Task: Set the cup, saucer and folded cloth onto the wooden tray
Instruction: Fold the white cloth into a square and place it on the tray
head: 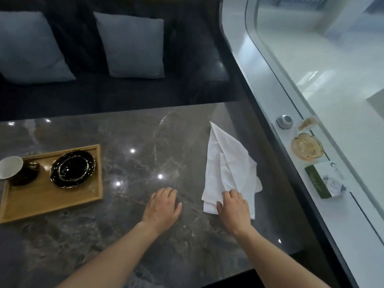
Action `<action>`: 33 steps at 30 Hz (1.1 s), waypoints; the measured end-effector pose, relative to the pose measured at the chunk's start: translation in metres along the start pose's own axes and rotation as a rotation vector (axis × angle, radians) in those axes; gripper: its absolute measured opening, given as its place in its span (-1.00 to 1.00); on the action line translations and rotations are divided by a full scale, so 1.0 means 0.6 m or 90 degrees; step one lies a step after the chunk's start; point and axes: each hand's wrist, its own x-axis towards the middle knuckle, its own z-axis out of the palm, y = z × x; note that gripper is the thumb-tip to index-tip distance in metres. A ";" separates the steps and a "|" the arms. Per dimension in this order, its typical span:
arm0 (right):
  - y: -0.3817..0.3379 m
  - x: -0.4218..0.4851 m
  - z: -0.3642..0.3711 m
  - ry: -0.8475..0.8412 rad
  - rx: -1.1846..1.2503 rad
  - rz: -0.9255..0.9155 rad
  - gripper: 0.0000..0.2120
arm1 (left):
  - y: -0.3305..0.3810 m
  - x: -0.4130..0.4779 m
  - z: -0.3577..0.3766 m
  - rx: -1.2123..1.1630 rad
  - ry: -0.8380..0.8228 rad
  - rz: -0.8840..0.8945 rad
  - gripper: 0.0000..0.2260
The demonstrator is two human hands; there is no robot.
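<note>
Two hands in view over the dark marble table [128,204]. Landmark: the wooden tray [52,202], sitting on the table.

Right of the tray, well apart from it, lies the white cloth [226,169]: loosely folded, long and pointed toward its far end, crumpled along its right edge. It is on the bare marble, not on the tray.

Right hand [233,206]: palm down on the near end of the cloth, fingers resting on the fabric and slightly spread. Whether any fabric is pinched under them cannot be told.

Left hand [163,205]: between the tray and the cloth, palm down above or on the marble, fingers loosely together and curled, holding nothing. Clear of both tray and cloth.

On the tray: a black saucer [72,169] with a gold rim line, in the far right part. A cup [14,169], black outside and white inside, at the far left corner, tipped with its mouth facing left; it seems to rest on a second dark dish, unclear.

Beyond the tray, a dark sofa [124,96] with two grey cushions [133,46].
</note>
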 end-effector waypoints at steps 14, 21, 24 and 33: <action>0.128 0.050 0.013 -0.073 0.079 -0.164 -0.82 | 0.166 0.096 0.100 -0.039 -0.055 -0.144 -0.66; 0.164 0.071 0.017 -0.116 0.140 -0.204 -0.74 | 0.193 0.116 0.123 -0.020 -0.032 -0.278 -0.72; 0.169 0.077 0.017 -0.112 0.143 -0.208 -0.77 | 0.194 0.118 0.128 -0.025 -0.031 -0.314 -0.70; 0.164 0.088 0.000 -0.011 0.149 -0.230 -0.86 | 0.170 0.098 0.111 -0.225 0.017 -0.277 -0.85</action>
